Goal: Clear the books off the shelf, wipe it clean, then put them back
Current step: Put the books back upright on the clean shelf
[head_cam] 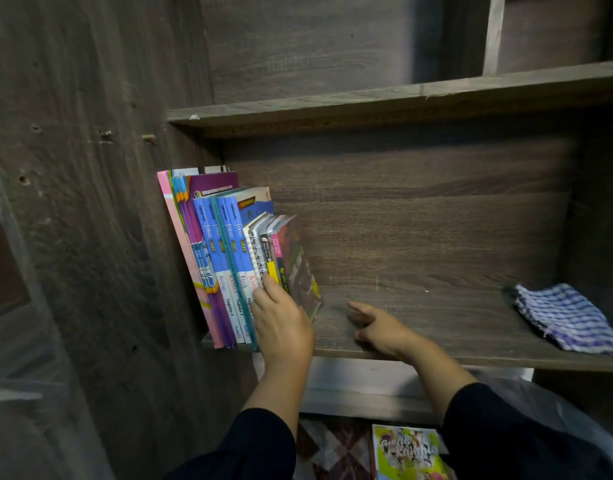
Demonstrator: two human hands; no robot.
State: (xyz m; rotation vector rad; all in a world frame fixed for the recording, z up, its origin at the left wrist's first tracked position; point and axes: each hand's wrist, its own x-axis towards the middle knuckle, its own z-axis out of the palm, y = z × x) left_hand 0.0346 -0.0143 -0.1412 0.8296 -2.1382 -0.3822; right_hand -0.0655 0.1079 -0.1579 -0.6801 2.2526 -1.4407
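A row of books point(222, 258) stands upright at the left end of the dark wooden shelf point(436, 327), leaning against the side panel. My left hand point(280, 320) presses flat against the spines of the rightmost small books point(291, 258), fingers together, gripping nothing that I can see. My right hand point(377, 327) rests on the bare shelf board just right of the books, fingers spread, holding nothing. A blue and white checked cloth point(568, 317) lies folded at the right end of the shelf.
An upper shelf board point(367, 105) hangs above. Below the shelf, a yellow-green book point(409, 452) lies flat on a patterned surface. The cabinet's side panel point(90, 202) rises at the left. Bare board stretches between the books and the cloth.
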